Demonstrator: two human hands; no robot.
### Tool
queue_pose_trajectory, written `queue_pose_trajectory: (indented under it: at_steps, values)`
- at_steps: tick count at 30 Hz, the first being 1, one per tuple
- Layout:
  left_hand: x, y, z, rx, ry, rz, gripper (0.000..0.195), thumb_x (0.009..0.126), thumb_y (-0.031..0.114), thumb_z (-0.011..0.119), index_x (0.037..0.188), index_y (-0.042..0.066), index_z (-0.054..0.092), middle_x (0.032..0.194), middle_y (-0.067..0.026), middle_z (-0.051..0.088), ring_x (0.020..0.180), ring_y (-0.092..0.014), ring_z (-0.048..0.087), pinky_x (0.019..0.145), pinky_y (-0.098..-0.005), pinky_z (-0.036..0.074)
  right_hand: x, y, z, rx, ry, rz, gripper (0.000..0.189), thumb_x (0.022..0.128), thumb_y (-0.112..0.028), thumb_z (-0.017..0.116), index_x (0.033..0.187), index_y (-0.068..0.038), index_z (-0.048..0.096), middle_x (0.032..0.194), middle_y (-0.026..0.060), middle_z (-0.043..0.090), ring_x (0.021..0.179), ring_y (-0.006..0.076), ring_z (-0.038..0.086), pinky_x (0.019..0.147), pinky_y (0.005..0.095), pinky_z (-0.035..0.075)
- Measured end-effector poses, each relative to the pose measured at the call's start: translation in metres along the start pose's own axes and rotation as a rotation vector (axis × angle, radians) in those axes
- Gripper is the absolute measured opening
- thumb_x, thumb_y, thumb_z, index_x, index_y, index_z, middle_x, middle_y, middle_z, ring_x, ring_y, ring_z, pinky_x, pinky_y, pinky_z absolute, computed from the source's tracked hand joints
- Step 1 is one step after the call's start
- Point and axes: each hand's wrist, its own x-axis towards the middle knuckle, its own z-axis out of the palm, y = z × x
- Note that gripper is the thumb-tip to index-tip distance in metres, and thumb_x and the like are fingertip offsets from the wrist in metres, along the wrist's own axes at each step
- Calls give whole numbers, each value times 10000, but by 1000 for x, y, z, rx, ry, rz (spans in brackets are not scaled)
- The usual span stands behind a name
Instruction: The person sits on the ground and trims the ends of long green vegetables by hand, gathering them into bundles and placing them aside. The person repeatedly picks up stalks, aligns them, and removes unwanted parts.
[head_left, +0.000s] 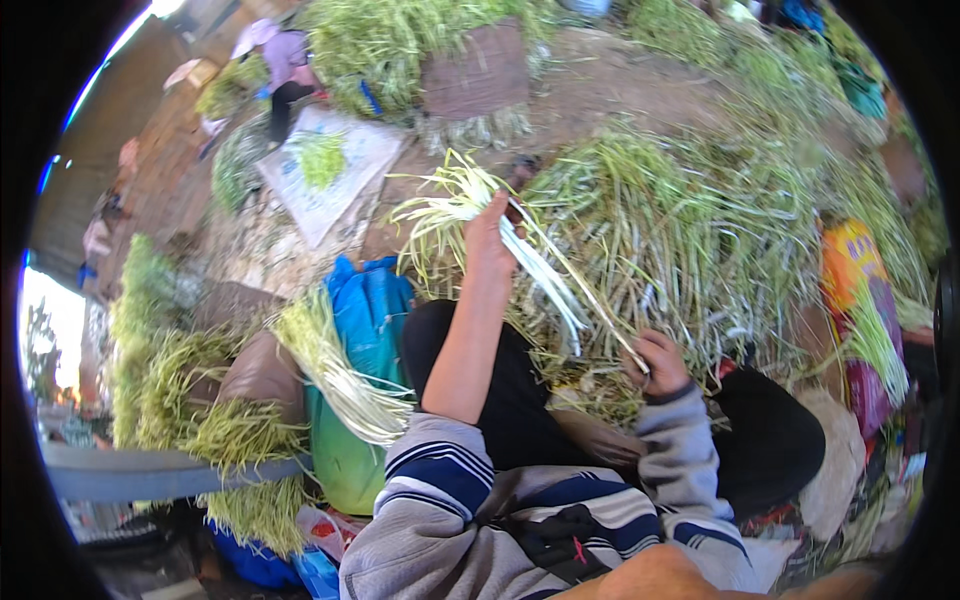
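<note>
In front of my lap, my left hand (491, 236) grips a small bundle of long-leafed vegetable stalks (544, 274). Their white stems point down to the right and the pale green leaves fan out to the upper left. One longer, yellowish stalk (589, 292) slants from the bundle down to my right hand (660, 364), whose fingers close around its lower end. Beyond both hands spreads a large heap of loose green stalks (637, 225). Trimmings and dry bits (600, 394) lie between my knees.
A sheaf of pale stalks (349, 375) rests on a blue-green sack (367, 322) at my left. More bunches (244, 435) hang over a grey bar (120, 472). On the right, stalks (874, 352) lie on a printed sack (855, 255) beside a stone (832, 461). A person (281, 67) bends near a white sheet (337, 187).
</note>
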Motion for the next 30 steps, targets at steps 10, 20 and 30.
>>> queue_pose_trajectory:
  at_steps: [10,20,30]
  values:
    - [-20,10,2,91,68,196,84,794,91,568,838,31,529,654,-39,556,475,-120,520,338,-204,354,-21,-38,-124,848,333,-506,172,848,-235,513,738,-114,459,579,-24,403,399,54,322,309,192,261]
    - [-60,-26,31,519,42,210,79,773,64,595,813,12,551,636,-32,564,493,-100,544,374,-202,356,47,-20,29,-1003,302,-564,201,751,-209,597,815,-18,607,744,115,581,651,227,562,601,305,439]
    - [-62,-40,29,601,-58,205,62,744,44,604,767,-10,582,623,-12,563,504,-68,495,425,-209,384,74,-20,75,-760,308,-631,115,751,-63,623,815,23,581,678,60,558,595,116,505,559,242,411]
